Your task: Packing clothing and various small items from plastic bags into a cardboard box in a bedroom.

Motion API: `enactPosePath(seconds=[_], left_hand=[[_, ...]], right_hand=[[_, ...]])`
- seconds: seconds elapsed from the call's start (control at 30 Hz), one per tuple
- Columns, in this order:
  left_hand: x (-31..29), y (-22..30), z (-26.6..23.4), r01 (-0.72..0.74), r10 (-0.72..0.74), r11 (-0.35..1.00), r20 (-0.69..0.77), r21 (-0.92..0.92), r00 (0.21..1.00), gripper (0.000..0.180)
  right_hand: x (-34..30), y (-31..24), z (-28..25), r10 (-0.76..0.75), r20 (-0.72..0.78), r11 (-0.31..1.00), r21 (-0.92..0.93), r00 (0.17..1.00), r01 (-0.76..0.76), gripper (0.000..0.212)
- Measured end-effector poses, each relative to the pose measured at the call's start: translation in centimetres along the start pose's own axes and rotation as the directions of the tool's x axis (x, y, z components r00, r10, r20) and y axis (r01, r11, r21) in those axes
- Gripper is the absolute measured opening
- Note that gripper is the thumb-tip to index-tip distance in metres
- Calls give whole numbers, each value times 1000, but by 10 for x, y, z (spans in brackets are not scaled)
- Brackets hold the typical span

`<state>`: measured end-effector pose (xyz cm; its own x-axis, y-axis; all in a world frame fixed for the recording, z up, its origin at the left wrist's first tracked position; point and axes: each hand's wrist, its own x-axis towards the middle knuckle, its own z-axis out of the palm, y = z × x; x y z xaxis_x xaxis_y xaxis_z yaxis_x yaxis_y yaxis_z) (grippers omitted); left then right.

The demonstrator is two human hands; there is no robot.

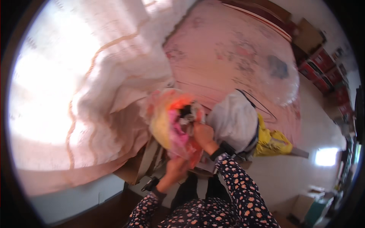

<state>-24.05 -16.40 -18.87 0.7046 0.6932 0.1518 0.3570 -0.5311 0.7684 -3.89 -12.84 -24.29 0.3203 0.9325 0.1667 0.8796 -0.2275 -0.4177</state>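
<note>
In front of me is a soft plastic bag [161,127], yellow, pink and orange, with its mouth spread toward me. Dark and pale items show inside, too blurred to name. My left hand [175,170] is closed on the bag's near lower edge. At the right side of the mouth, my right hand [204,133] has its fingers curled at the rim; what they hold, if anything, is hidden. Just right of that hand stands a bulky white cloth bundle [234,119], with a thin dark hanger [258,103] behind it.
A pink flowered bed [213,49] spreads beyond the bag, with clear plastic [287,85] on its right side. Bright curtains [114,79] hang at left. A yellow bag [272,140] lies right of the bundle. A cardboard box [142,163] stands below the curtain; red boxes [323,60] line the far right.
</note>
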Motion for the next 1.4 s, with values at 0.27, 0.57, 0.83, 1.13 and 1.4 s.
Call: enactPosePath(seconds=[0.27,0.57,0.83,1.13,1.4], left_hand=[[3,60,-21,196,-180,914,76,-355,981,21],[34,95,-31,-136,131,991,-282,0,951,18],[39,56,-11,221,-347,915,-381,-337,857,11],[56,24,-22,322,-323,943,-445,-79,835,11],[92,25,-41,351,-175,908,-552,231,815,27]], right_hand=[[-8,-3,-73,15,-99,998,61,995,-9,6],[-17,37,-171,-33,-335,993,-119,942,-8,24],[-27,43,-144,-159,-259,955,-285,953,83,54],[-13,34,-116,-294,-24,928,-247,955,280,48],[-7,37,-102,-275,56,930,-239,960,280,45]])
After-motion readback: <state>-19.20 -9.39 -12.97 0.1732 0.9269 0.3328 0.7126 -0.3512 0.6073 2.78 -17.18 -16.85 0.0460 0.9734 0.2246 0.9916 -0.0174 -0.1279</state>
